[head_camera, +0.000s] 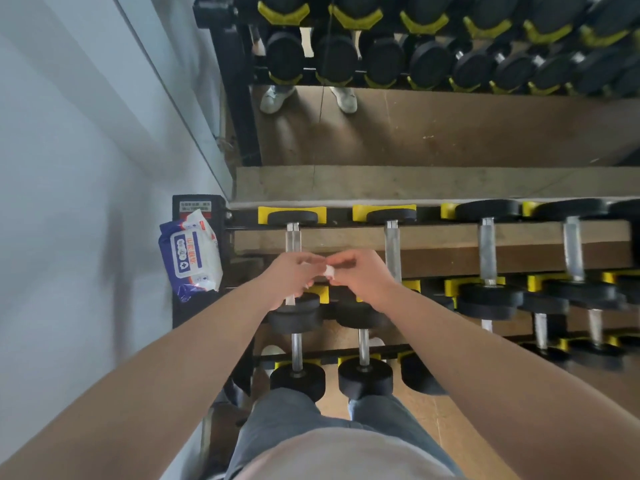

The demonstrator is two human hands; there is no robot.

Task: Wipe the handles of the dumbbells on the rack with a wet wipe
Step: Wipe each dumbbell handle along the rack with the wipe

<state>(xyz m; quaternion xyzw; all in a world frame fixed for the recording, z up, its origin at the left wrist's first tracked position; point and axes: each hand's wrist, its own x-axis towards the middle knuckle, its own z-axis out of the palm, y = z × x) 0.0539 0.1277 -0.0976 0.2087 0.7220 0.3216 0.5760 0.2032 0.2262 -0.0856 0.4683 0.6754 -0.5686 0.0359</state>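
Observation:
Both my hands meet above the top tier of the dumbbell rack [242,226]. My left hand [291,275] and my right hand [360,277] pinch a small white wet wipe [329,270] between them, with a strip of it hanging below the left hand. They hover over the leftmost top dumbbell, whose steel handle [293,237] shows above my fingers. The second dumbbell's handle [393,247] runs just right of my right hand. Two more handles [487,251] lie further right.
A blue and white wet-wipe pack [190,259] lies on the rack's left end by the wall. Lower tiers hold more black dumbbells [297,377]. A mirror [450,133] behind the rack reflects the rack and a person's shoes. My legs stand close to the rack.

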